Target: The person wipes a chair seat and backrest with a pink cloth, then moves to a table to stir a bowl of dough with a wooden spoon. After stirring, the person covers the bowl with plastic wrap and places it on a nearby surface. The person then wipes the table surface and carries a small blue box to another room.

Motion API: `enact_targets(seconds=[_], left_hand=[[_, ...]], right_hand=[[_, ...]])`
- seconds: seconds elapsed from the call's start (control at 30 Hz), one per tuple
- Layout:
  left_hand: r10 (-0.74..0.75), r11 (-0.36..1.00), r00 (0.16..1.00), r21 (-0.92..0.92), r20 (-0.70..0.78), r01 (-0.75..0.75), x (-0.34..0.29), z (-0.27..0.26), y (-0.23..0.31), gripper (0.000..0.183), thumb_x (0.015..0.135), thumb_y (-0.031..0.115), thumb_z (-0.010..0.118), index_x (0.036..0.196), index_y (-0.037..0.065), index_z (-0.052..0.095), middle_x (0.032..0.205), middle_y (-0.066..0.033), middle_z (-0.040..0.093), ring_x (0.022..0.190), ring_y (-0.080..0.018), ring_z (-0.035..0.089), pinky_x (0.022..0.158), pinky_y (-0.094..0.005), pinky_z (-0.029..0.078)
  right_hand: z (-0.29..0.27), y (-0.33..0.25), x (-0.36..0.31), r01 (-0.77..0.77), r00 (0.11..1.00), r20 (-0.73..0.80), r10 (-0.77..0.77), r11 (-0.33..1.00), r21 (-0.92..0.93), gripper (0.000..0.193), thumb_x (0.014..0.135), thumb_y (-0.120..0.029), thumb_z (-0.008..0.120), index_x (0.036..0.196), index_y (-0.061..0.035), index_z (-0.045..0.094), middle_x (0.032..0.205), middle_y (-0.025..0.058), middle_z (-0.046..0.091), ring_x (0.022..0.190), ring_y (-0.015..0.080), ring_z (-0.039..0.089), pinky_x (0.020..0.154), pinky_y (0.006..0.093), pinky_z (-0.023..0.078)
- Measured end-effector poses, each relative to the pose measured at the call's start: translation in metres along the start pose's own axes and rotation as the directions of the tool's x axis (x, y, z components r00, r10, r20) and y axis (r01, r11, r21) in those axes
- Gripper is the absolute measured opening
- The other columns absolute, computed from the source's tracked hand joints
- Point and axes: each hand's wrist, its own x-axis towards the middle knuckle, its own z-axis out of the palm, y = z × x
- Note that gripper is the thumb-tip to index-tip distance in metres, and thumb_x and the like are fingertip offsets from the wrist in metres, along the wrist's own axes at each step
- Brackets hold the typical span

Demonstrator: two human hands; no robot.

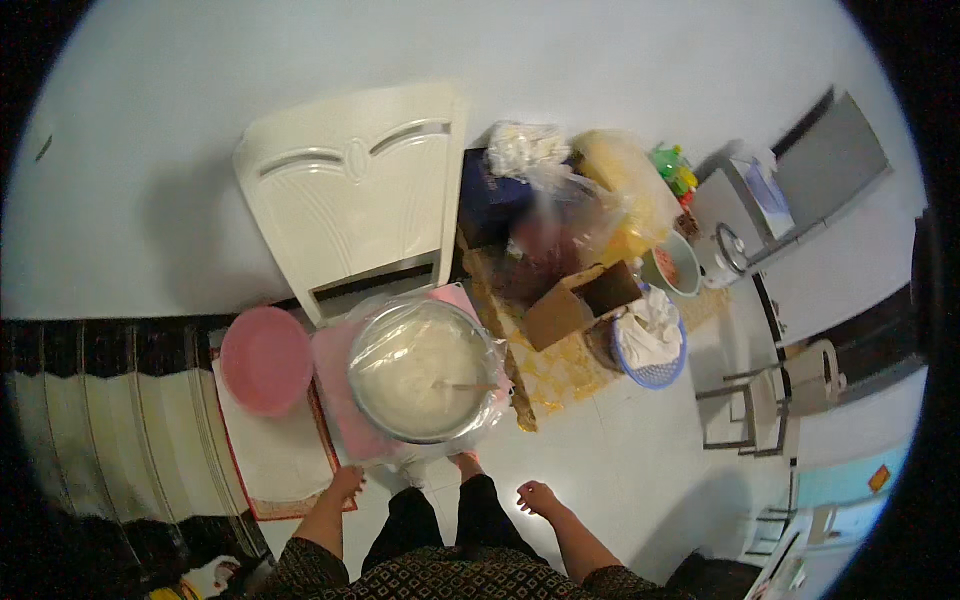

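Observation:
A round metal basin (367, 398) holds a pale, whitish mass. Clear plastic film (470, 425) lies over it and hangs past the rim. Inside at the right is a thin stick-like handle (470, 386). The basin rests on a pink cover (340, 365) on the seat of a cream chair (360, 190). My left hand (348, 482) hangs just below the near left side of the basin, apart from it, fingers loosely bent. To the right of my legs, my right hand (538, 497) hangs with its fingers slightly curled and apart. Neither hand holds anything I can see.
A pink plastic basin (267, 360) stands left of the chair on a pale, red-edged mat (275, 450). To the right are a cardboard box (565, 310), bags (560, 230), a blue basket (655, 372) with white cloth and a pale green bowl (683, 265). Further right stands a chair (765, 400).

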Motion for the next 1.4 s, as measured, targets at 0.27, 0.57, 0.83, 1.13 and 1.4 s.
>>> enact_targets(seconds=[0.27,0.57,0.83,1.13,1.4], left_hand=[[-0.072,0.886,0.938,0.453,0.338,-0.095,-0.055,0.024,0.026,0.035,0.083,0.029,0.050,0.099,-0.003,0.053,0.094,-0.0137,0.059,0.069,-0.0220,0.058,0.056,-0.0366,0.048],[0.008,0.702,0.936,0.664,0.351,-0.255,0.053,0.035,0.123,0.024,0.079,0.019,0.052,0.093,-0.001,0.054,0.086,-0.0115,0.059,0.066,-0.0217,0.058,0.052,-0.0337,0.048],[-0.067,0.512,0.880,0.773,0.470,-0.374,0.036,0.184,0.209,0.020,0.078,0.016,0.051,0.089,0.000,0.056,0.085,-0.0104,0.060,0.065,-0.0195,0.059,0.052,-0.0299,0.049],[-0.174,0.365,0.769,0.765,0.615,-0.530,-0.023,0.371,0.220,0.030,0.084,0.021,0.050,0.103,-0.002,0.050,0.092,-0.0110,0.060,0.070,-0.0194,0.059,0.057,-0.0300,0.050],[-0.422,-0.084,0.763,0.817,0.490,-0.571,0.071,0.434,0.198,0.021,0.082,0.017,0.051,0.087,-0.003,0.054,0.079,-0.0123,0.058,0.064,-0.0209,0.056,0.054,-0.0333,0.047]], right_hand=[[0.014,0.062,-0.071,-0.018,0.988,-0.150,0.045,0.984,0.175,0.031,0.081,-0.024,0.050,0.096,0.0030,0.053,0.065,0.0120,0.062,0.050,0.0154,0.057,0.044,0.0289,0.045],[0.047,0.159,-0.103,-0.074,0.871,-0.481,0.100,0.995,0.073,0.028,0.080,-0.031,0.054,0.088,-0.0058,0.063,0.062,0.0098,0.058,0.045,0.0178,0.051,0.044,0.0304,0.042],[0.146,0.305,-0.123,-0.286,0.774,-0.273,0.572,0.700,0.655,0.022,0.077,-0.022,0.056,0.093,-0.0077,0.060,0.068,0.0083,0.058,0.053,0.0176,0.053,0.046,0.0299,0.044],[0.148,0.341,-0.135,-0.134,0.700,-0.137,0.701,0.317,0.939,0.020,0.075,-0.016,0.059,0.093,-0.0085,0.058,0.073,0.0074,0.057,0.060,0.0161,0.054,0.048,0.0292,0.044],[0.161,0.301,-0.168,0.449,0.631,-0.337,0.698,0.025,0.893,0.014,0.075,-0.020,0.059,0.075,-0.0063,0.059,0.061,0.0043,0.057,0.051,0.0145,0.052,0.048,0.0279,0.044]])
